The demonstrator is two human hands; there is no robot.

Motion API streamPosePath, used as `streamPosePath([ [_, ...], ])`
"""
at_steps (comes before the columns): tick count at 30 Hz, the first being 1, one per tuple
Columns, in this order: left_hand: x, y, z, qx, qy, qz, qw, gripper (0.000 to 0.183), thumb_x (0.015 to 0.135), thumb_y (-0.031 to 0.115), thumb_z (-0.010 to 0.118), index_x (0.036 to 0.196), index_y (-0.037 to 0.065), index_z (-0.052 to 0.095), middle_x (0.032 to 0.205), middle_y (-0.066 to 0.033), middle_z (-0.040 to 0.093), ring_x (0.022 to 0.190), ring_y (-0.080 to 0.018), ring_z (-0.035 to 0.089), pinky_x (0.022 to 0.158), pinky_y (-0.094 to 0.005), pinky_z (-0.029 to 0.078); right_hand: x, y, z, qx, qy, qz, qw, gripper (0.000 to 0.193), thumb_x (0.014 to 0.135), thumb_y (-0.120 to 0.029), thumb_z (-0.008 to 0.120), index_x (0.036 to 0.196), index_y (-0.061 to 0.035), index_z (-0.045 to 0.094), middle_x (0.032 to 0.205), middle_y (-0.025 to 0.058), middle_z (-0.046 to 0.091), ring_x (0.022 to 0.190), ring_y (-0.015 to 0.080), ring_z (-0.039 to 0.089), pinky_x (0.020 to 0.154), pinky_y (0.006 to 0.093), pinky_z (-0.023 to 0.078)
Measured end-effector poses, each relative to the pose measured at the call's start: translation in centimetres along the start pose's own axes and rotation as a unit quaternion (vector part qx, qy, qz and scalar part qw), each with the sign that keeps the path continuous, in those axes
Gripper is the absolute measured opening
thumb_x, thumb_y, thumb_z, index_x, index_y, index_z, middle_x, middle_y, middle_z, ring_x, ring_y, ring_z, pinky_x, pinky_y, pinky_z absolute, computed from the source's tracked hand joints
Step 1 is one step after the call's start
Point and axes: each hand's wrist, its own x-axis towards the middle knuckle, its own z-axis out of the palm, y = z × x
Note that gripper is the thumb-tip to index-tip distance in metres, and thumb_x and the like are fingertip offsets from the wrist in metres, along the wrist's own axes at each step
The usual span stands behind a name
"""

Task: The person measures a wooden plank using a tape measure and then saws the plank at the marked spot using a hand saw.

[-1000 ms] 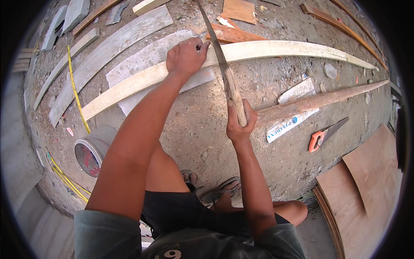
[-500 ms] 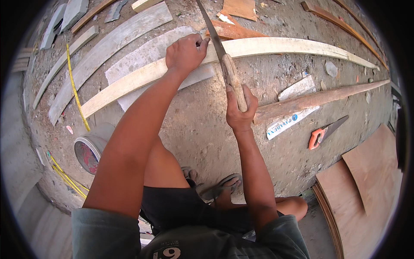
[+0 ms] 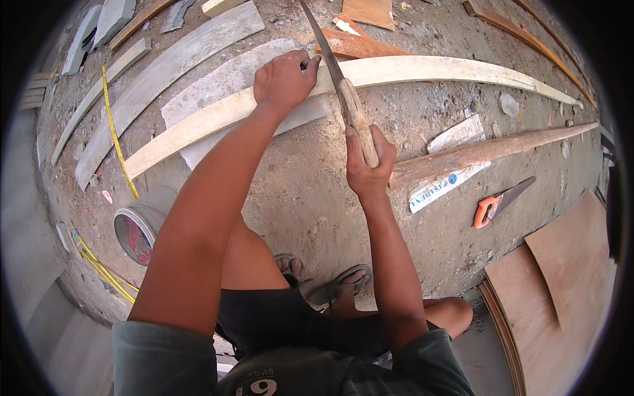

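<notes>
My right hand (image 3: 368, 160) grips the wooden handle of a long-bladed knife (image 3: 333, 72), whose blade runs up and away across a pale curved wooden plank (image 3: 422, 69) lying on the dirt ground. My left hand (image 3: 284, 80) presses down on that plank just left of the blade, fingers curled on its top edge. A thin grey slab (image 3: 224, 82) lies under the plank beneath the left hand.
A brown pole (image 3: 489, 150) lies right of my right hand. An orange-handled hand saw (image 3: 498, 204) and plywood sheets (image 3: 561, 277) lie at the right. A yellow tape measure (image 3: 115, 132), grey boards (image 3: 165, 63) and a round tin (image 3: 135, 232) are at the left.
The knife and my right hand have shifted slightly up and left along the plank. My left hand stays pressed on the plank.
</notes>
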Motion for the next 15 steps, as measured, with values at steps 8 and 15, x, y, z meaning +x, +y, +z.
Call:
streamPosePath([
  [8,-0.1,-1.0,-0.6,0.016,0.029,-0.005,0.999,0.042,0.1,0.052,0.055,0.094,0.015,0.074,0.094,-0.0108,0.077,0.09,-0.0347,0.073,0.08,-0.0469,0.055,-11.5,-0.5,-12.3,-0.129,-0.142,0.06,0.98,0.016,0.085,-0.005,0.068,0.073,0.0017,0.06,0.057,0.0131,0.057,0.048,0.0156,0.055,0.049,0.0303,0.041],
  [15,0.1,0.2,-0.3,0.023,0.004,-0.013,1.0,0.04,0.099,0.049,0.055,0.098,0.015,0.076,0.098,-0.0106,0.076,0.095,-0.0317,0.072,0.083,-0.0453,0.055,-0.8,1.8,-1.2,-0.015,-0.088,0.018,0.996,0.028,0.09,-0.006,0.074,0.072,-0.0006,0.053,0.054,0.0068,0.051,0.049,0.0082,0.05,0.046,0.031,0.036],
])
